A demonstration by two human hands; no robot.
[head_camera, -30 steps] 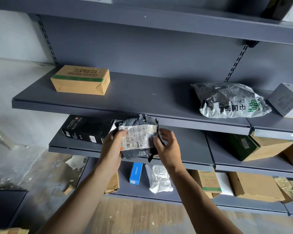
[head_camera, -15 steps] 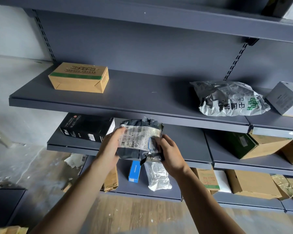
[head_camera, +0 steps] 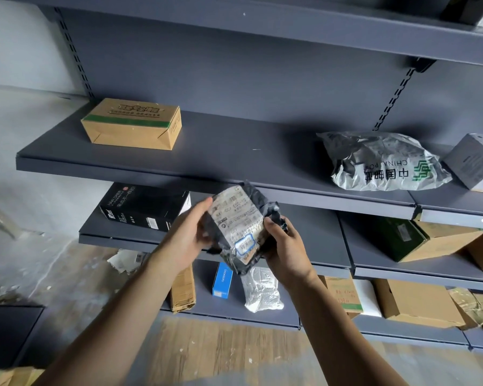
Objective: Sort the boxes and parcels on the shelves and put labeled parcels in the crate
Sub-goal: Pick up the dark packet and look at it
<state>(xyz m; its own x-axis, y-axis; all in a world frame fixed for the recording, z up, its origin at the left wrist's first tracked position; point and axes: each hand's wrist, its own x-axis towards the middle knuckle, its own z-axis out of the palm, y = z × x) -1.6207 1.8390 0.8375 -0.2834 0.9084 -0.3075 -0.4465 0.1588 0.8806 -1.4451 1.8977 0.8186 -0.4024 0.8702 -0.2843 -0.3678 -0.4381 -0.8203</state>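
Black parcel [head_camera: 239,228] held in the air before the middle shelf [head_camera: 313,240], label facing up, tilted. Left hand [head_camera: 188,238] grips its left edge, thumb on top. Right hand [head_camera: 286,246] grips the right edge, fingers curled behind the wrapping.

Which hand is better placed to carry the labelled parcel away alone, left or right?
Probably left. The left hand holds the dark parcel round its body, thumb in front; the right hand only pinches its crumpled edge.
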